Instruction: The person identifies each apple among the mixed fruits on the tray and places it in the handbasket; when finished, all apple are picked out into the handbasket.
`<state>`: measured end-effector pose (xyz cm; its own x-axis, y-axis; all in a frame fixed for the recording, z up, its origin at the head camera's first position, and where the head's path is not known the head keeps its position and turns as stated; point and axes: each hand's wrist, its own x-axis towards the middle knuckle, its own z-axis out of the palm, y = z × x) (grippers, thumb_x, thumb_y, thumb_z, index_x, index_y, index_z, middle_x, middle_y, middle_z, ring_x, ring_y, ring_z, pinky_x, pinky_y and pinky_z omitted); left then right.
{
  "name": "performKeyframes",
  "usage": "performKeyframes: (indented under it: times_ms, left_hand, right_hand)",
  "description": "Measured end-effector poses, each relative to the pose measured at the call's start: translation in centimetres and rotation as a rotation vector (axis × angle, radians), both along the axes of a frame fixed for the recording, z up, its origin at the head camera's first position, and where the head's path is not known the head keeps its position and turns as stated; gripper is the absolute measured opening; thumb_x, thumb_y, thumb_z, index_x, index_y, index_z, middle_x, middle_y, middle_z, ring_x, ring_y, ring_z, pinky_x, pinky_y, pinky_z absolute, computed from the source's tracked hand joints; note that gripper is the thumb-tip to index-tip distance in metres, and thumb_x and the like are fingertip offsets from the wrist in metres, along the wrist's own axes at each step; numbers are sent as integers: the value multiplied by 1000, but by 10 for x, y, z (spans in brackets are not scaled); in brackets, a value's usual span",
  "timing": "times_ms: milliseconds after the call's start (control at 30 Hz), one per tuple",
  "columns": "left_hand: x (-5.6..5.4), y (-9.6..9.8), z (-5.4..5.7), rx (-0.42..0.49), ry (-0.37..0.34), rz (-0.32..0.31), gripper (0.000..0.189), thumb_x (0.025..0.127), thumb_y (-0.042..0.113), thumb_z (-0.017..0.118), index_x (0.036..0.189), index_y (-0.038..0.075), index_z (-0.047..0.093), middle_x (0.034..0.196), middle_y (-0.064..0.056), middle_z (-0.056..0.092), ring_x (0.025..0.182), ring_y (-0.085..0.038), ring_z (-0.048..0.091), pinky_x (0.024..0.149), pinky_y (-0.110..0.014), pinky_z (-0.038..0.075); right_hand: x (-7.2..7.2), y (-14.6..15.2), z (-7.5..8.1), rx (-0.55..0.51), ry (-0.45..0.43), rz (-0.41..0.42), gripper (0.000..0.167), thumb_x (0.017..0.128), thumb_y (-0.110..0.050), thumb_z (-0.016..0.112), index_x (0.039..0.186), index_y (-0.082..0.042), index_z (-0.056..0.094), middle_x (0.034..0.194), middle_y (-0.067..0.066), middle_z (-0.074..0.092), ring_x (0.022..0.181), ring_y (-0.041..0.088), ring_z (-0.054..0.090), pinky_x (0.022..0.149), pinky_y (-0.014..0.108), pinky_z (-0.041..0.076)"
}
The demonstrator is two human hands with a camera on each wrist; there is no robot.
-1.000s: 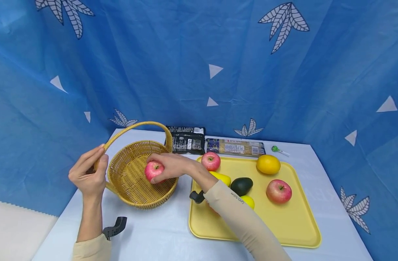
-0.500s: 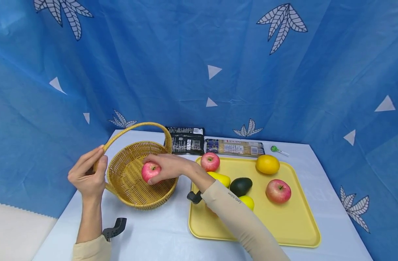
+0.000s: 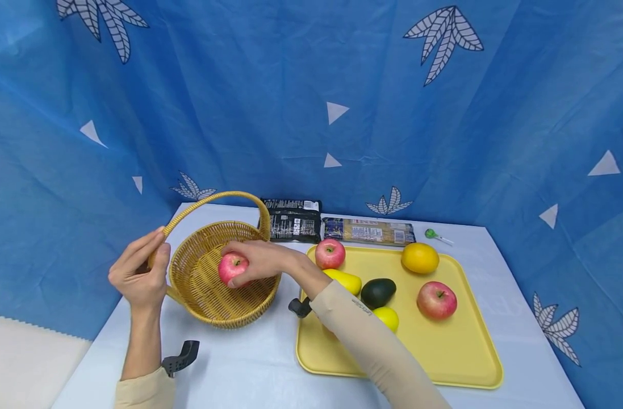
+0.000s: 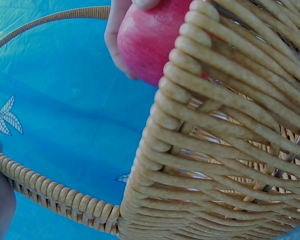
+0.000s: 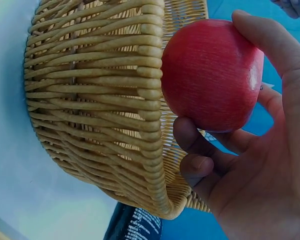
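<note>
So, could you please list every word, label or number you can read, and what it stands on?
"Let's Slim": right sleeve; the print is small, so this is a probable reading.
Black packet: white print, too small to read.
Long packet: label print, too small to read.

We see a round, tan wicker basket (image 5: 150, 95), ribbed and rough, and a round red apple (image 5: 210, 75), smooth and glossy.

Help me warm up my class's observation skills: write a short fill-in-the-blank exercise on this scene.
The left hand grips the basket by its ____.
The fruit held over the basket by the right hand is an ____.
The dark green fruit lies on the yellow ____.

Missing words: handle; apple; tray.
</note>
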<state>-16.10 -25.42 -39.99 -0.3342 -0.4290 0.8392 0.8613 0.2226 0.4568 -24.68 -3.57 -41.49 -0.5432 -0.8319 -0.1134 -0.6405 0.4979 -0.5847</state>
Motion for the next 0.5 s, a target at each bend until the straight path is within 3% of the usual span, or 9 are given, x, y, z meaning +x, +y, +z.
performKeyframes:
  times_ms: [500]
  left_hand:
    - [-1,0,-2,11,3,-17,17,76,-14,71,90,-24,68,99,-26,74,91,-18,75,81,-19,58]
  right_hand:
    - [-1,-10,-5,-12,-24,15,71,82,-56,74,143,-35,44,121,-14,56,103,2,56,82,19,50]
